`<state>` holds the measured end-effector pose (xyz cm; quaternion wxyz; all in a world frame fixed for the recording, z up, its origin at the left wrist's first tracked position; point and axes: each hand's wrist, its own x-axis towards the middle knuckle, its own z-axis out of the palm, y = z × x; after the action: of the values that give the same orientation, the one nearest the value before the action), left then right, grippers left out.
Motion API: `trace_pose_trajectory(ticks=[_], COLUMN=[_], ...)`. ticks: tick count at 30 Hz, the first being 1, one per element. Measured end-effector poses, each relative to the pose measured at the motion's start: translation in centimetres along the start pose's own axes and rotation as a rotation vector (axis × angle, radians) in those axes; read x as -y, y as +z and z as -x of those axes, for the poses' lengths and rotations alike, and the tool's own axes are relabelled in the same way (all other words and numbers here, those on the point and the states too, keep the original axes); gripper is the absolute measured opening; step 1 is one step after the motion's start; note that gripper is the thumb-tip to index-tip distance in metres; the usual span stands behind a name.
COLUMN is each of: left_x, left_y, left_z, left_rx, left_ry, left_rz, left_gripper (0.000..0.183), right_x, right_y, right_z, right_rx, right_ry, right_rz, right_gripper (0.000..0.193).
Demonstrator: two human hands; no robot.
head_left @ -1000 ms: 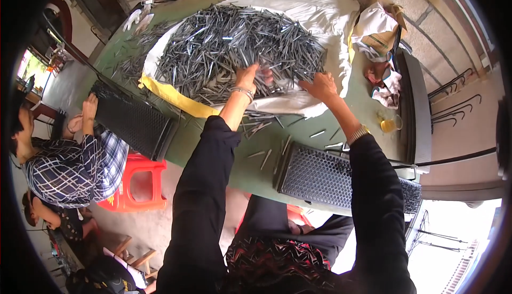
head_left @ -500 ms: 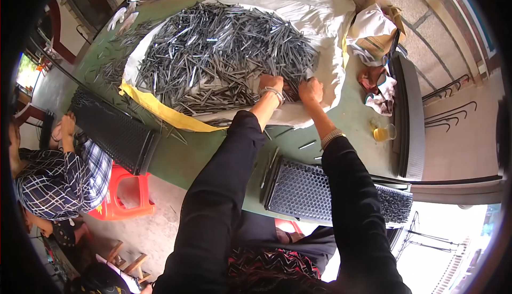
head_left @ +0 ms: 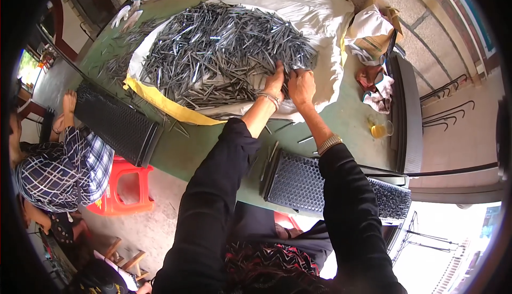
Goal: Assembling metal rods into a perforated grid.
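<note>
A large heap of thin, dark grey metal rods (head_left: 213, 43) lies on a white sack (head_left: 320, 6) with a yellow edge. At the heap's near right side, my left hand (head_left: 274, 83) and my right hand (head_left: 302, 87) are close together, fingers curled inward. A few rods show between them; how many each hand holds is hidden. Below my right forearm, a black tray with rows of round holes (head_left: 296, 182) lies at the table's near edge. Its right end (head_left: 392, 200) looks densely filled.
The green table (head_left: 197, 152) bears a cup of yellow liquid (head_left: 380, 130), crumpled cloths (head_left: 380, 89) and stacked dark trays (head_left: 408, 118) on the right. At left, a person in checked clothes (head_left: 50, 179) touches another black tray (head_left: 114, 123). A red stool (head_left: 130, 187) stands below it.
Both hands have moved closer together and slightly farther into the heap. My right hand has shifted left and turned. The other person's hand has moved up along their tray.
</note>
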<state>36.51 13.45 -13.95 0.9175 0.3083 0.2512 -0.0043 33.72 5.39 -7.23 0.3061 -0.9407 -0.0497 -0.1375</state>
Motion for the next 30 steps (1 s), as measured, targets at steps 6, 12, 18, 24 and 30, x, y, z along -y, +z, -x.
trace_pose_trajectory(ticks=[6,12,18,24,30], left_x=[-1.7,-1.7,-3.4,-3.9,-5.1], left_y=[0.5,-1.2,-0.9,0.0,-1.8], left_z=[2.2,3.8,5.4,8.2,10.2], left_rx=[0.269,0.200,0.160,0.082,0.091], left_ry=[-0.097,0.030,-0.005,-0.007,0.234], left_rz=[0.198,0.305,0.362,0.288,0.034], left_gripper=[0.039,0.007,0.014,0.016,0.009], right_x=[2.1,1.8,2.8,3.3,3.4], right_y=[-1.9,-2.0,-2.8,-3.2,-4.7], right_z=[1.5,2.7,4.3,4.7,4.4], right_rx=[-0.053,-0.031,-0.164,-0.162,0.126], right_ry=[-0.268,-0.412,-0.527,-0.515,-0.232], right_rz=[0.257,0.059,-0.022,0.060,-0.377], right_gripper=[0.025,0.020,0.013,0.014,0.039])
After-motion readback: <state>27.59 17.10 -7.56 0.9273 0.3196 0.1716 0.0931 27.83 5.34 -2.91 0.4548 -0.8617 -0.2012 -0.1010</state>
